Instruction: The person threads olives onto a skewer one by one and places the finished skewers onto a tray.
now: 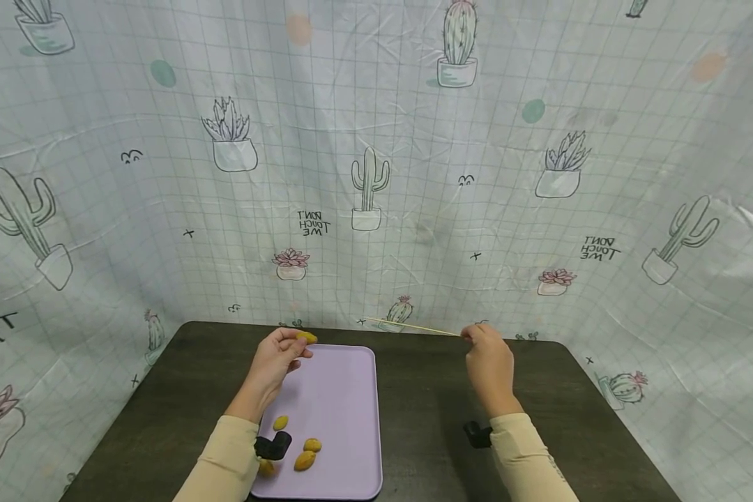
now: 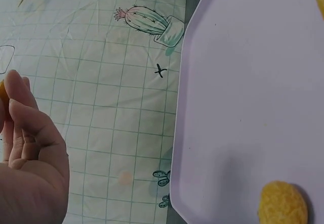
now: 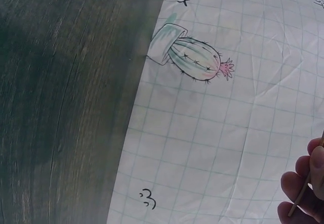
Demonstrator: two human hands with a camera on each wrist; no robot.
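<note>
Above the far left corner of a lilac tray (image 1: 345, 397), my left hand (image 1: 276, 359) pinches a small yellow oval fruit (image 1: 307, 337) between thumb and fingers. Only a sliver of that fruit shows at the edge of the left wrist view. My right hand (image 1: 491, 366) grips one end of a thin wooden skewer (image 1: 414, 326). The skewer points left toward the held fruit, its free tip bare and apart from it. Part of the skewer lies along my fingers in the right wrist view. More yellow fruits (image 1: 305, 460) lie on the tray's near left part, one partly hidden by the left wrist mount.
The tray stands on a dark wooden table (image 1: 427, 418), left of its middle. A pale curtain (image 1: 414, 265) printed with cacti hangs behind the table and along both sides. Black camera mounts (image 1: 477, 434) stick out from both wrists.
</note>
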